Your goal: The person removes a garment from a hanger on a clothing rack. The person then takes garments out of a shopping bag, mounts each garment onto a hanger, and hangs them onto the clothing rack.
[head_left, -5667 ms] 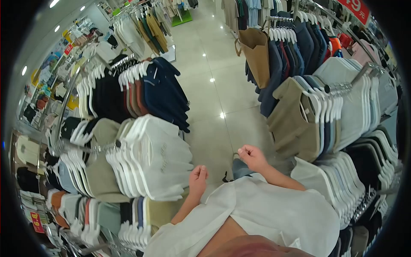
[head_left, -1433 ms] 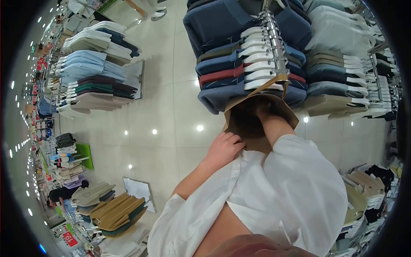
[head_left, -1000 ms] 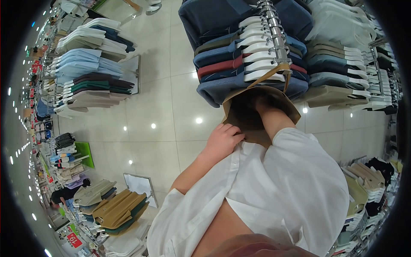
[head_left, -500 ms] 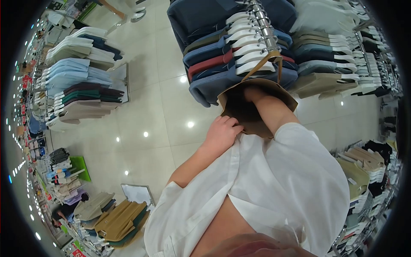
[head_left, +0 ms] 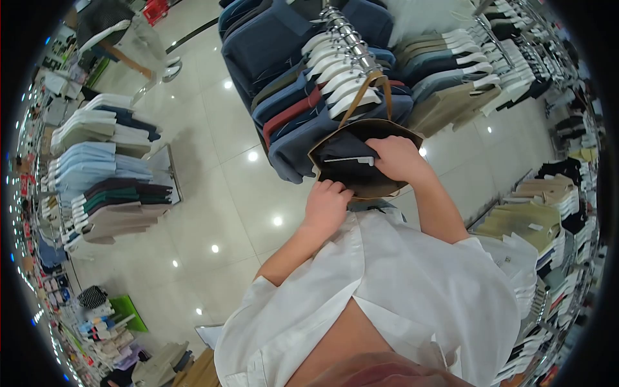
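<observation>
A brown bag (head_left: pixel 371 189) with its mouth open is in front of my chest, and its tan straps (head_left: pixel 358 100) reach up to the near end of a clothes rail. My left hand (head_left: pixel 327 208) has its fingers curled over the bag's near-left rim. Inside the mouth, my right hand (head_left: pixel 401 158) is closed on a dark folded garment (head_left: pixel 343 144). A narrow white strip (head_left: pixel 350 159) lies along that garment, close to my right fingertips; I cannot tell what it is. The bag's bottom is hidden in shadow.
Blue, red and dark garments (head_left: pixel 293 113) hang on white hangers along the metal rail (head_left: pixel 351 39). More hanging clothes (head_left: pixel 445 84) stand to the right. Racks of shirts (head_left: pixel 97 168) line the left, beyond the shiny tiled floor (head_left: pixel 225 219). An olive top (head_left: pixel 519 222) hangs at lower right.
My right hand has risen from deep in the bag to its mouth, and the dark garment with the white strip now shows. My left hand stays on the rim. The view has shifted.
</observation>
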A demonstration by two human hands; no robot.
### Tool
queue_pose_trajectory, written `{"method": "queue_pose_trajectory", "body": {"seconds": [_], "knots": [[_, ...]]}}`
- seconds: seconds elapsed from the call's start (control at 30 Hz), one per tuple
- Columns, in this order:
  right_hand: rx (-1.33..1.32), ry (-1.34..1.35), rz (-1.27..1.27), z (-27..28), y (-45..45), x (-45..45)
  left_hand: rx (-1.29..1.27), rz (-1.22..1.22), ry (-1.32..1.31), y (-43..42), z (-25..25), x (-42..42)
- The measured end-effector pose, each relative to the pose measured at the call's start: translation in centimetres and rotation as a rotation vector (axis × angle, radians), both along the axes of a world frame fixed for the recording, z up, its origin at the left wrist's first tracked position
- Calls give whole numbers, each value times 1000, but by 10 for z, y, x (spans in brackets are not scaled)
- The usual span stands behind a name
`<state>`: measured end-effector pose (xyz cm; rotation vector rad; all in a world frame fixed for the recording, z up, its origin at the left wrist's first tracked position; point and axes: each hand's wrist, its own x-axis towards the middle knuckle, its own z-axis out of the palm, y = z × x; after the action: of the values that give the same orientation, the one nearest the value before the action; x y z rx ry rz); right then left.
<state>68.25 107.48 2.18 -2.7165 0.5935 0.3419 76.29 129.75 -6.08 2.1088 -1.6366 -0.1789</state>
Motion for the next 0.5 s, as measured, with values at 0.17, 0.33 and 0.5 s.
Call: {"method": "queue_pose_trajectory", "body": {"seconds": [0.17, 0.33, 0.5], "knots": [[122, -330, -62, 14, 13, -40, -40, 38, 2, -1, 8, 10], [277, -641, -97, 25, 14, -56, -141, 197, 40, 2, 22, 10], [608, -810, -42, 33, 11, -68, -423, 230, 855, 2, 48, -8]]}}
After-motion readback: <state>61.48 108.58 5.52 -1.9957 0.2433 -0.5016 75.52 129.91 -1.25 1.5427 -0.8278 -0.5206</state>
